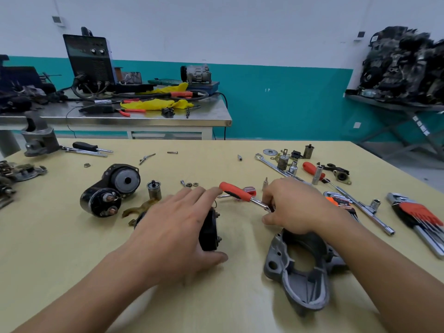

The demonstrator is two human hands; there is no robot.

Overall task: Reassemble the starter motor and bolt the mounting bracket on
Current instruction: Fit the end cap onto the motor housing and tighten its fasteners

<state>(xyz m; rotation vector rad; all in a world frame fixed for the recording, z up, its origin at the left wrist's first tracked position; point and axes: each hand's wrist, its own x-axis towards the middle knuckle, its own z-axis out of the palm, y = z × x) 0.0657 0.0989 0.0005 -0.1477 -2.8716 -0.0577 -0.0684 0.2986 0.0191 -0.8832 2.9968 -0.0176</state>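
Steadying the motor (pixel 208 233) comes first: it lies on its side near the middle of the desk (pixel 216 306), its end face with two small studs turned toward the right. We lay the left hand (pixel 173 227) over it, the grip wrapped around the black body with fingers across the top and the thumb at the near side. The right hand (pixel 295 207) holds the ratchet (pixel 236 191); its grip pinches the chrome shank, the red handle points away to the left, and the head is hidden inside the hand, so we cannot tell whether a socket is fitted. The bracket (pixel 305 294), a grey cast housing, lies loose on the desk just below the right wrist and apart from the motor. We judge the step in hand to be work on the fasteners at the motor's end face, with the bracket not yet bolted on and the task well short of done. The next move calls for turning the tool head onto a stud while the left hand stops the round body from rolling. Small nuts (pixel 192 184) lie just beyond the left fingertips. As for writing, the orange card (pixel 341 202) beside the right wrist carries print too blurred to read, and no brand is legible on any tool.
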